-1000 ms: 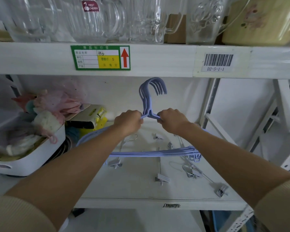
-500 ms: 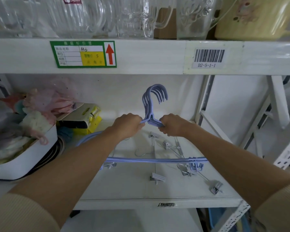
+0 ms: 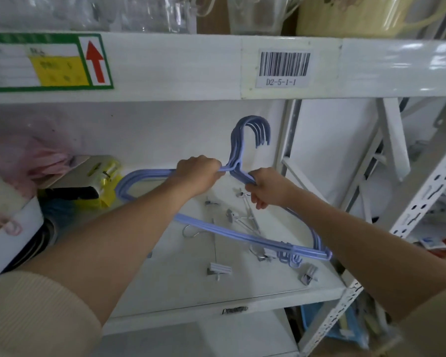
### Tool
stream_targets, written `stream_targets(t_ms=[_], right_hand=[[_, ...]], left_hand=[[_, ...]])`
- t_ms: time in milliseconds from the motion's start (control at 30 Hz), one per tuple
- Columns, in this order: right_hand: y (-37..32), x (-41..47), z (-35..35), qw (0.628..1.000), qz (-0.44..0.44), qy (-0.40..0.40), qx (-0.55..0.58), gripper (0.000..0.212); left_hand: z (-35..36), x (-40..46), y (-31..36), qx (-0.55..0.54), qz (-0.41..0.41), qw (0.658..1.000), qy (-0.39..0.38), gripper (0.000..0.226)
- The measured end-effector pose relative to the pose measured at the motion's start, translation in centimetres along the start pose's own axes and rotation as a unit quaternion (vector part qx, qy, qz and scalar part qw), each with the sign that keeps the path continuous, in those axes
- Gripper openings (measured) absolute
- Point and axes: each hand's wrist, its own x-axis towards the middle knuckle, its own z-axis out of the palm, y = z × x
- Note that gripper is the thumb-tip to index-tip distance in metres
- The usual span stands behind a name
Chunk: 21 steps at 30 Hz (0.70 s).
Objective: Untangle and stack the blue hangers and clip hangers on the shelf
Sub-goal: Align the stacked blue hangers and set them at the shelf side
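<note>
The blue hangers (image 3: 245,235) are bunched into one stack, hooks aligned and pointing up, held tilted above the white shelf (image 3: 180,284) — the left hand (image 3: 200,173) grips the shoulder bars just left of the necks, the right hand (image 3: 267,188) is curled round them just right. Under the stack the clip hangers (image 3: 242,220) lie loose on the shelf — metal hooks and grey clips scattered.
</note>
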Motion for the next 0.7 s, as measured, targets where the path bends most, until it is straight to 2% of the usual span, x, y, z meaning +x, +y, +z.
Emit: stream_targets(t_ms=[167, 267, 367, 400, 467, 533, 600, 700], right_hand=[[2.0, -0.6, -0.7, 0.998, 0.021, 0.015, 0.051, 0.022], [3.1, -0.9, -0.7, 0.996, 0.043, 0.013, 0.072, 0.024], [4.3, -1.2, -0.7, 0.993, 0.066, 0.037, 0.089, 0.018], [4.6, -1.3, -0.8, 0.992, 0.072, 0.048, 0.095, 0.017], [5.2, -1.4, -1.4, 0.989, 0.079, 0.071, 0.106, 0.019], [5.6, -1.4, -2.1, 0.986, 0.087, 0.09, 0.112, 0.024], [5.8, -1.4, -2.6, 0.983, 0.093, 0.105, 0.122, 0.025], [6.2, -1.3, -2.8, 0.979, 0.103, 0.117, 0.134, 0.024]], left_hand=[[0.1, 1.1, 1.4, -0.016, 0.051, 0.997, 0.064, 0.032], [1.8, 0.6, 1.4, -0.052, 0.114, 0.978, 0.165, 0.043], [3.7, -1.3, 1.5, -0.076, 0.117, 0.941, 0.307, 0.015], [4.6, -2.2, 1.2, -0.073, 0.134, 0.931, 0.331, 0.009], [7.3, -4.6, 0.6, -0.04, 0.232, 0.926, 0.294, 0.011], [10.7, -6.7, 0.0, 0.009, 0.33, 0.926, 0.184, 0.011], [12.9, -7.3, 0.7, 0.018, 0.317, 0.947, 0.047, 0.015], [13.9, -5.4, 4.6, -0.012, 0.228, 0.968, -0.1, 0.05]])
